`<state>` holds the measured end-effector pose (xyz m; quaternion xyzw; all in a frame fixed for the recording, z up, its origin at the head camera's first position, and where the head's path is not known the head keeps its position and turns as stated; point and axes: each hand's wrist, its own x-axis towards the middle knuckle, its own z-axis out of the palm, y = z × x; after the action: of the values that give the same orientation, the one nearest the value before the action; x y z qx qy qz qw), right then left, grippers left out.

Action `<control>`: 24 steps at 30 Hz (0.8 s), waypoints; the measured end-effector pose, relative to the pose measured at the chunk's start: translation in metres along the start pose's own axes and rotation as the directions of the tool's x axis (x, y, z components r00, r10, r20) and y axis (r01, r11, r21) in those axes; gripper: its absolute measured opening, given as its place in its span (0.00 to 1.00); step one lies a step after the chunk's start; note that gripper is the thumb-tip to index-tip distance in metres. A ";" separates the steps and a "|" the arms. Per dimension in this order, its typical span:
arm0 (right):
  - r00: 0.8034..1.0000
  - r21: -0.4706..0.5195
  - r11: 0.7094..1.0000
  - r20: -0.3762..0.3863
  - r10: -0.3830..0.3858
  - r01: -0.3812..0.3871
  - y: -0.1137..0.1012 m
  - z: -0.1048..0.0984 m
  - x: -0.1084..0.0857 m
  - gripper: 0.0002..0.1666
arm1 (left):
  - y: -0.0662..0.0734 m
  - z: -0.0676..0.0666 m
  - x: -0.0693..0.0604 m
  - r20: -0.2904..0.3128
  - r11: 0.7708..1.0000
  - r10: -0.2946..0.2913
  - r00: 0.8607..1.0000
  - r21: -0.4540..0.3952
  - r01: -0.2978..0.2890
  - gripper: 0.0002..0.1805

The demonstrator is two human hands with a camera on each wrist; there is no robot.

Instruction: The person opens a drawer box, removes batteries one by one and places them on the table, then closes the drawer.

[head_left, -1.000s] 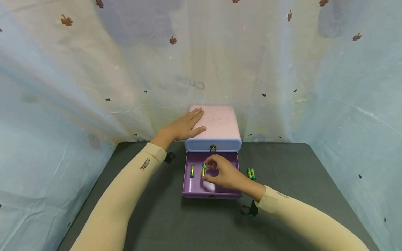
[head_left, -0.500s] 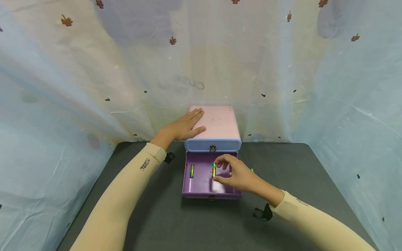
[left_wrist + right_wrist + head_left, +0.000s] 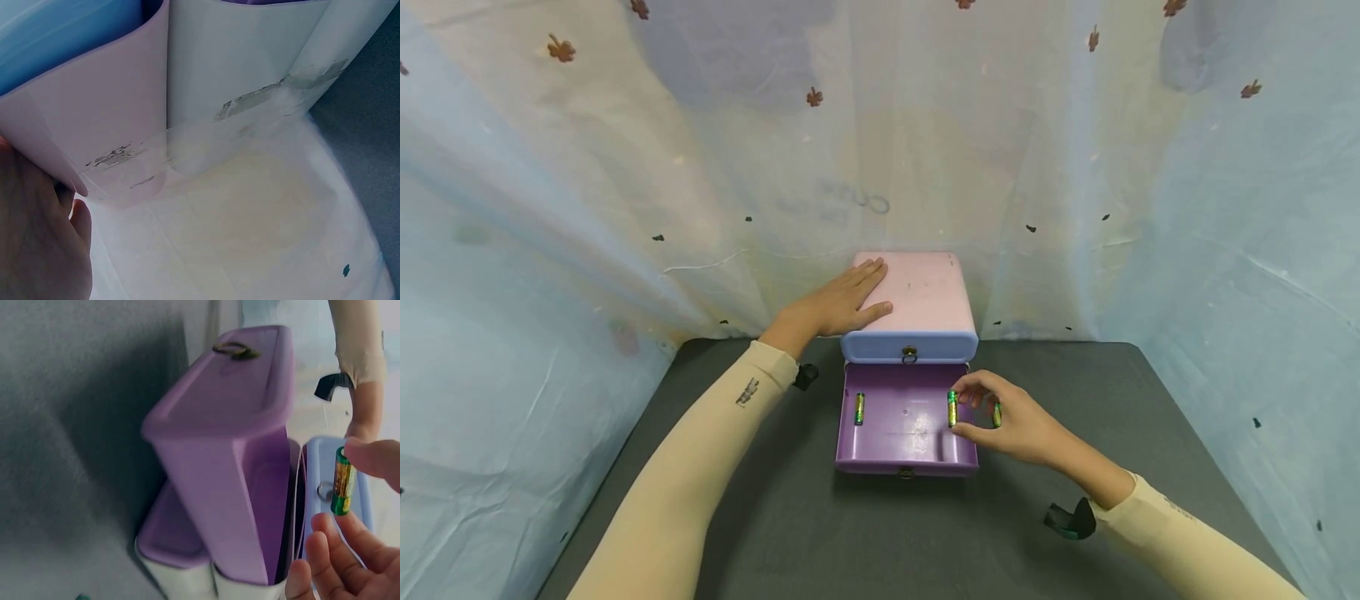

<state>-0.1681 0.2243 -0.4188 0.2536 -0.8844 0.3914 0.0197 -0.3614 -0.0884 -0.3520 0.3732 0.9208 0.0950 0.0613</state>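
My left hand (image 3: 838, 304) rests with straight fingers on the pink top of a small drawer box (image 3: 925, 287). Below the box's blue upper drawer (image 3: 880, 347), a purple drawer (image 3: 902, 442) is pulled out. Between thumb and fingertip, my right hand (image 3: 1011, 421) pinches a green and gold battery (image 3: 952, 409) by its ends, above the drawer's right side. The right wrist view shows this held battery (image 3: 342, 481) close up. Another battery (image 3: 860, 408) lies inside the drawer at the left. Part of a green battery (image 3: 997, 415) on the table shows through the right hand's fingers; the rest is hidden.
A dark grey table (image 3: 760, 533) carries the box. Behind it hangs a pale curtain (image 3: 910, 150) with small leaf shapes, close to the box's back. The drawer's metal pull ring (image 3: 236, 350) sticks out from its front.
My right hand has moved right, carrying the pinched battery from above the drawer's middle to its right side. The left hand stays on the box top.
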 end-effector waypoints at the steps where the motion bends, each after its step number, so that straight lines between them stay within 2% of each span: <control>1: 1.000 -0.003 1.000 -0.004 0.003 -0.003 0.002 -0.002 -0.002 0.27 | 0.000 0.000 0.000 0.002 1.000 -0.001 1.000 0.002 0.001 0.47; 10: 1.000 -0.016 1.000 -0.019 -0.022 0.022 0.026 -0.017 -0.021 0.25 | 0.002 -0.002 0.001 0.003 1.000 -0.013 1.000 0.018 0.013 0.48; 17: 1.000 -0.034 0.999 0.006 -0.016 0.016 0.050 -0.019 -0.035 0.25 | 0.002 -0.001 0.000 0.004 0.999 -0.016 1.000 0.028 0.016 0.48; 24: 0.999 -0.005 1.000 0.047 0.003 -0.003 0.075 -0.019 -0.045 0.27 | 0.004 -0.002 -0.002 0.004 1.000 -0.012 1.000 0.006 0.012 0.48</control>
<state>-0.1664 0.2996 -0.4676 0.2612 -0.8860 0.3832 -0.0011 -0.3577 -0.0868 -0.3489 0.3680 0.9233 0.0911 0.0624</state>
